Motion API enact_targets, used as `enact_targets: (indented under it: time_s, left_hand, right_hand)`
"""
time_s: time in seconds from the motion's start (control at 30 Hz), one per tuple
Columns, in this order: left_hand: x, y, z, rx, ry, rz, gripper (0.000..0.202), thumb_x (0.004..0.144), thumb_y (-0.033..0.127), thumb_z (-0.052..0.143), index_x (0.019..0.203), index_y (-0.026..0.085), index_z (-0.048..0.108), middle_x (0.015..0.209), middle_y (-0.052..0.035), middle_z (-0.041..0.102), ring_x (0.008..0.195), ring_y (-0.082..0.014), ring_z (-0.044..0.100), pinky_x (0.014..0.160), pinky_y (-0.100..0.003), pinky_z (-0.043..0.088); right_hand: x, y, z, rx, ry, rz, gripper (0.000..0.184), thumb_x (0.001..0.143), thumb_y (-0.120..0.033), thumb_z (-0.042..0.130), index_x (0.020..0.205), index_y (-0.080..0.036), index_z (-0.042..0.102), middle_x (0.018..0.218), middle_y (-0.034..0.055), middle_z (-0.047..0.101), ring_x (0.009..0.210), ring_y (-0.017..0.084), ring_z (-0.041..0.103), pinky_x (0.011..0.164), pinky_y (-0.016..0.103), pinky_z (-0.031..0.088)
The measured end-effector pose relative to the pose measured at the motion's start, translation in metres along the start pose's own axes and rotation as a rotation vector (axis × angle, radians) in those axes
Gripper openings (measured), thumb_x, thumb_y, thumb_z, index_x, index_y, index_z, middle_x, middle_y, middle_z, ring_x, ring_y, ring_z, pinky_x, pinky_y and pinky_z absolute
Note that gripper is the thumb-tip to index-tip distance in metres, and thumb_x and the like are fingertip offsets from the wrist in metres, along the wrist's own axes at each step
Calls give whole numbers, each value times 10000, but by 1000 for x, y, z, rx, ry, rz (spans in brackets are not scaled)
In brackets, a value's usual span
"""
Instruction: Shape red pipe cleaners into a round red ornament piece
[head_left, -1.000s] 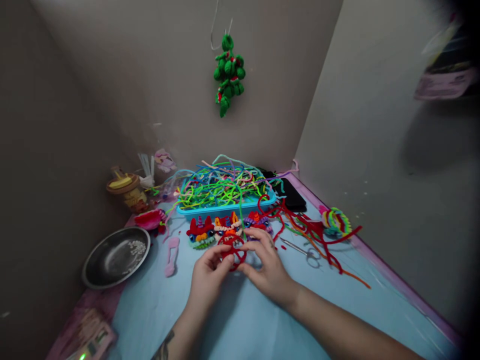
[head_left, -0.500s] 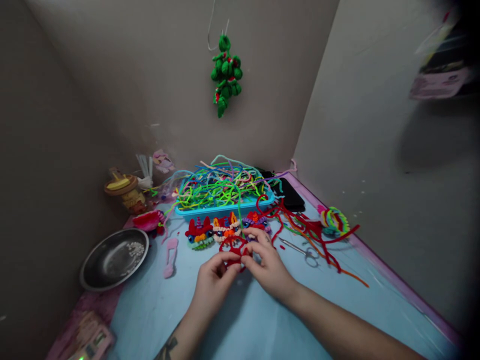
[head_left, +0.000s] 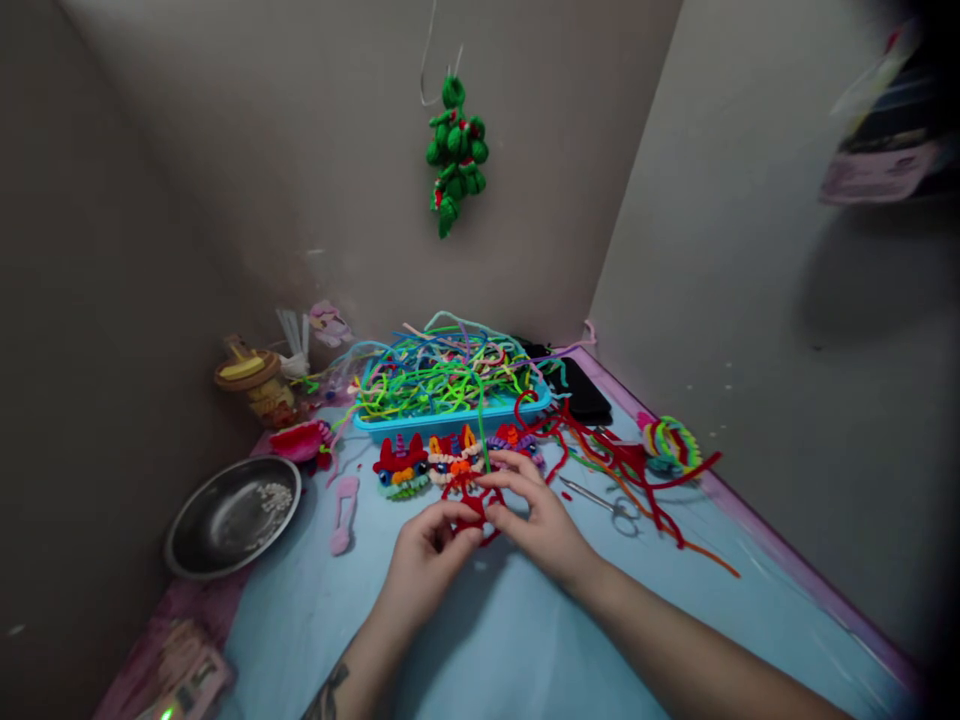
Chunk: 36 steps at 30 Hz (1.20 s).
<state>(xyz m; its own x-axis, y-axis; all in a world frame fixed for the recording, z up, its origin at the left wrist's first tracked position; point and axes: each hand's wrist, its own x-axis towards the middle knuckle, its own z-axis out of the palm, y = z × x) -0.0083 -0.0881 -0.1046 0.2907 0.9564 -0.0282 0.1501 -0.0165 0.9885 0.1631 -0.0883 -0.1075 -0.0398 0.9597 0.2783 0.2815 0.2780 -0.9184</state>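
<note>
Both of my hands meet over the light blue table (head_left: 465, 640), pinching a small shape bent from red pipe cleaner (head_left: 471, 505). My left hand (head_left: 426, 560) grips it from the left with closed fingers. My right hand (head_left: 538, 525) grips it from the right, thumb and forefinger pressed together. Just behind them stand three small pipe-cleaner figures (head_left: 452, 457) in a row. A blue tray (head_left: 450, 417) heaped with coloured pipe cleaners lies further back.
Loose red pipe cleaners (head_left: 622, 465) and scissors (head_left: 604, 500) lie to the right, beside a coiled multicolour bundle (head_left: 670, 443). A metal bowl (head_left: 232, 515) with white beads sits left. A green figure (head_left: 455, 150) hangs on the wall. A black object (head_left: 581, 390) rests by the corner.
The red loops have been squeezed smaller between my fingers. Both hands have drawn closer together and shifted slightly toward me.
</note>
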Motion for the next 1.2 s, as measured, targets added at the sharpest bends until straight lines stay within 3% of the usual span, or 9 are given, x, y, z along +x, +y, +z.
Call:
enact_targets:
  time_s: [0.2, 0.4, 0.5, 0.67, 0.8, 0.93, 1.2]
  left_hand:
    - [-1, 2, 2, 65, -63, -22, 189, 725, 307, 642, 807, 136, 646, 567, 17, 535, 508, -96, 383, 501, -214, 282]
    - [-2, 0, 1, 85, -96, 12, 174, 759, 286, 605, 857, 145, 630, 610, 19, 511, 541, -100, 391, 520, -213, 292]
    - [-2, -1, 2, 60, -70, 37, 239, 755, 269, 609, 964, 159, 576, 676, 17, 531, 546, -96, 409, 517, -207, 310]
    - [1, -1, 4, 65, 91, 87, 435, 724, 249, 636, 1114, 188, 454, 934, -30, 570, 510, -65, 422, 486, -199, 351]
    - [0, -2, 5, 155, 251, 142, 314, 757, 278, 602, 1041, 185, 504, 814, -4, 585, 499, -73, 435, 476, -195, 361]
    - [-6, -3, 8, 192, 199, 146, 310, 787, 295, 576, 1075, 184, 543, 751, -13, 664, 509, -93, 490, 499, -201, 398]
    - [-11, -4, 14, 215, 249, 158, 421, 780, 306, 589, 1184, 198, 543, 786, -34, 719, 492, -98, 548, 497, -199, 452]
  right_hand:
    - [5, 0, -4, 71, -35, 73, 109, 751, -325, 643, 763, -229, 692, 1277, 75, 458, 1219, 253, 425, 1032, 414, 283]
    - [8, 0, -6, 88, -118, 126, 174, 761, -336, 621, 668, -189, 630, 1288, 95, 462, 1226, 256, 421, 1020, 413, 274]
    - [8, 0, -5, 91, -147, 126, 218, 807, -338, 557, 659, -182, 591, 1283, 99, 460, 1197, 242, 448, 999, 400, 295]
    - [7, 8, 1, 103, -47, 135, 242, 818, -349, 525, 645, -182, 557, 1176, 99, 504, 1142, 230, 478, 979, 382, 312]
    - [5, 16, 5, 123, 126, 135, 240, 810, -362, 534, 652, -184, 568, 1086, 94, 528, 1118, 240, 479, 962, 380, 329]
    - [-1, 12, 8, 107, 184, 102, 235, 824, -377, 527, 687, -193, 579, 1024, 83, 539, 1136, 236, 455, 963, 370, 333]
    - [-4, 4, 12, 129, 149, 131, 235, 837, -369, 512, 698, -191, 579, 988, 77, 546, 1150, 240, 435, 965, 372, 323]
